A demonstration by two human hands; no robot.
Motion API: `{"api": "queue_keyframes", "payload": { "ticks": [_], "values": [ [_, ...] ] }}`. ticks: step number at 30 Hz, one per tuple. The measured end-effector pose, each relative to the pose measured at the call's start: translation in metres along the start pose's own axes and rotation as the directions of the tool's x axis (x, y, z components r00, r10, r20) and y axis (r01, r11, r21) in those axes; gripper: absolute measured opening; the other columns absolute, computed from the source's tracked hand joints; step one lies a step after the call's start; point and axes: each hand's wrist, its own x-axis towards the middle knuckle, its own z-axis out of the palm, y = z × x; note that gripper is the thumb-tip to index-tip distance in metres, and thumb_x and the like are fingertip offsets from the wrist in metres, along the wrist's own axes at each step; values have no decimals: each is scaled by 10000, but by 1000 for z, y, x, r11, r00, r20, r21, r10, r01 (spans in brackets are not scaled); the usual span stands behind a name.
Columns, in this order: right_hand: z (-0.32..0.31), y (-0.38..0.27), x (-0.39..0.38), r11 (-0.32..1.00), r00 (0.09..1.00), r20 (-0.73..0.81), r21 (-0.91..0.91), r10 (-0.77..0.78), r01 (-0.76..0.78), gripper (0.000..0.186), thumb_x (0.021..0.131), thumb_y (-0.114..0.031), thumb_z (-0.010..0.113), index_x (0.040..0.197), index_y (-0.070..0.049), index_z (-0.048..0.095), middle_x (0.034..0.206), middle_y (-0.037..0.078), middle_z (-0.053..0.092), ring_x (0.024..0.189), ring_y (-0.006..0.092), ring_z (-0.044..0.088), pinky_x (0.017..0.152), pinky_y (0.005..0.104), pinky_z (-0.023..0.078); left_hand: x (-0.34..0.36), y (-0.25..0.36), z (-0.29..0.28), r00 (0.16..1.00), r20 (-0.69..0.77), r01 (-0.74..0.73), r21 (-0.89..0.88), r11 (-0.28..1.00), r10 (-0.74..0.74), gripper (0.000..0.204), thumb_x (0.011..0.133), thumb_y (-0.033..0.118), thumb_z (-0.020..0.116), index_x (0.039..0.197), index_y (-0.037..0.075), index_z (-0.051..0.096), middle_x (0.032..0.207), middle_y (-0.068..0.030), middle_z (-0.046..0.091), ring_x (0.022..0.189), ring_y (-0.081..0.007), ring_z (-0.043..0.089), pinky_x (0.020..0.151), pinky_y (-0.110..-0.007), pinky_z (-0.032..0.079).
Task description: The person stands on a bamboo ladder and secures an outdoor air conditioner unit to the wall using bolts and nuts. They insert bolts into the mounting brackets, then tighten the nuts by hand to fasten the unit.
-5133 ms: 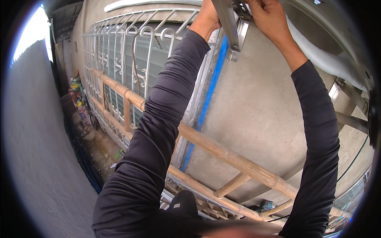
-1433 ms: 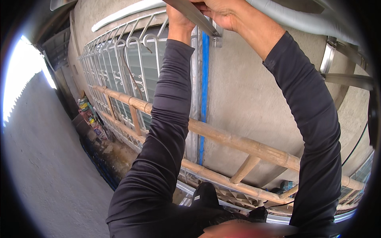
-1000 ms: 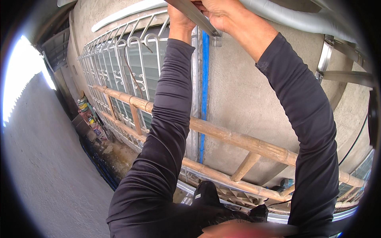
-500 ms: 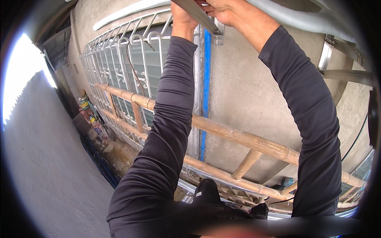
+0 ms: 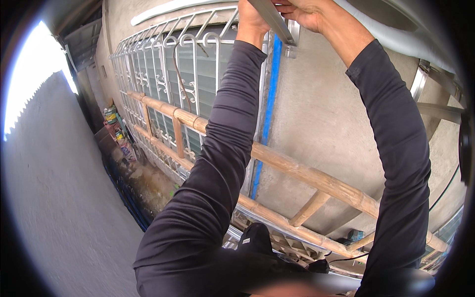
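Both my arms, in black sleeves, reach up to the top edge of the head view. My left hand (image 5: 252, 21) is against a grey metal bar (image 5: 275, 22), which crosses in front of part of it; its fingers are hidden by the bar and the picture's edge. On the bar's other side, my right hand (image 5: 310, 15) has its fingers bent inward close to the bar. What lies between those fingers cannot be made out. Just behind the bar's lower end, a small shiny metal piece (image 5: 293, 37) sits against the wall.
A bamboo ladder (image 5: 307, 173) runs across below my arms. Behind it are a white window grille (image 5: 180, 64), a blue strip (image 5: 269, 94) and a bare plaster wall (image 5: 326, 109). A grey wall (image 5: 59, 188) rises at left. A white wrapped pipe (image 5: 391, 39) passes at upper right.
The whole view has shifted, so the arms, bar and wall sit farther right and slightly lower. Both hands keep about the same place at the bar.
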Motion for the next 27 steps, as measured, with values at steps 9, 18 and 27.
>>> {"api": "queue_keyframes", "payload": {
  "ticks": [9, 18, 27],
  "values": [
    [1, -6, -13, 1000, 999, -48, -5, -8, 7, 118, 981, -109, 615, 1024, -17, 674, 957, 113, 711, 882, 228, 666, 836, 342, 517, -2, 0, 4, 998, 17, -54, 16, 998, 53, 554, 1026, 418, 483, 1226, -76, 632, 1036, -250, 722, 891, -387, 733, 788, -467, 624],
    [12, 2, -14, 996, 999, -37, 84, -37, 40, 135, 999, -96, 584, 1036, -8, 679, 994, 114, 687, 933, 221, 631, 824, 336, 543, 1, -2, -2, 1000, 11, -22, 17, 1000, 22, 562, 1030, 470, 474, 1138, -47, 664, 912, -202, 734, 762, -327, 736, 662, -414, 613],
    [17, 9, -12, 983, 997, -68, 175, -48, 59, 136, 968, -60, 628, 1050, 37, 678, 909, 149, 709, 792, 233, 680, 694, 375, 573, 0, -3, -1, 997, -74, -32, 40, 999, 34, 594, 1028, 487, 489, 1150, -70, 655, 935, -218, 729, 770, -339, 739, 670, -436, 633]
  ]
}}
